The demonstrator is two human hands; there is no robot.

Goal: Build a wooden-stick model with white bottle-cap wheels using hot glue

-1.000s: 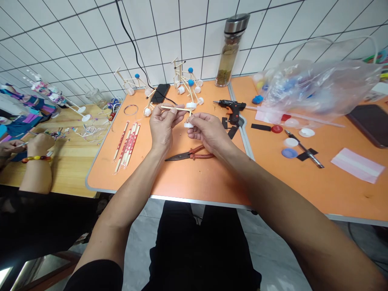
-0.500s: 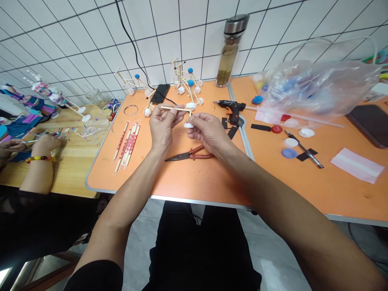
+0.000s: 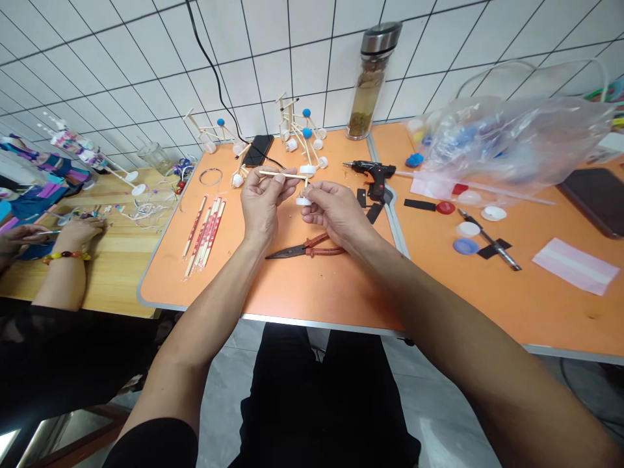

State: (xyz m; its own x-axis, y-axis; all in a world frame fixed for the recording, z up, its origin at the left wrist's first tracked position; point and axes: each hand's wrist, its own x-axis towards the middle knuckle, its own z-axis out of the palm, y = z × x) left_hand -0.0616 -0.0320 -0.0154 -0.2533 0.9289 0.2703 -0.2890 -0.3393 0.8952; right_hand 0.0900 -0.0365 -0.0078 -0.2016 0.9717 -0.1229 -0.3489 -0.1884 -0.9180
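Note:
My left hand (image 3: pixel 262 207) pinches a thin wooden stick (image 3: pixel 287 175) held level, its right end meeting a short upright stick. My right hand (image 3: pixel 336 211) has its fingers closed on that short stick, just above a white cap (image 3: pixel 303 201). Another white cap (image 3: pixel 307 170) shows right behind the joint. Pliers with red handles (image 3: pixel 312 247) lie on the orange table (image 3: pixel 302 292) below my hands. Wrapped sticks (image 3: pixel 207 234) lie to the left, and a black glue gun (image 3: pixel 375 174) is to the right.
Stick models with blue balls (image 3: pixel 307 132) stand by the wall beside a phone (image 3: pixel 258 151). A tall tea bottle (image 3: pixel 369 81) is behind. On the right are a plastic bag (image 3: pixel 511 140), caps, a pen (image 3: pixel 490 240) and another phone (image 3: pixel 595 201). Another person's hands work at far left.
My hands and the sticks have stayed nearly still. The other person's hands at far left have shifted slightly.

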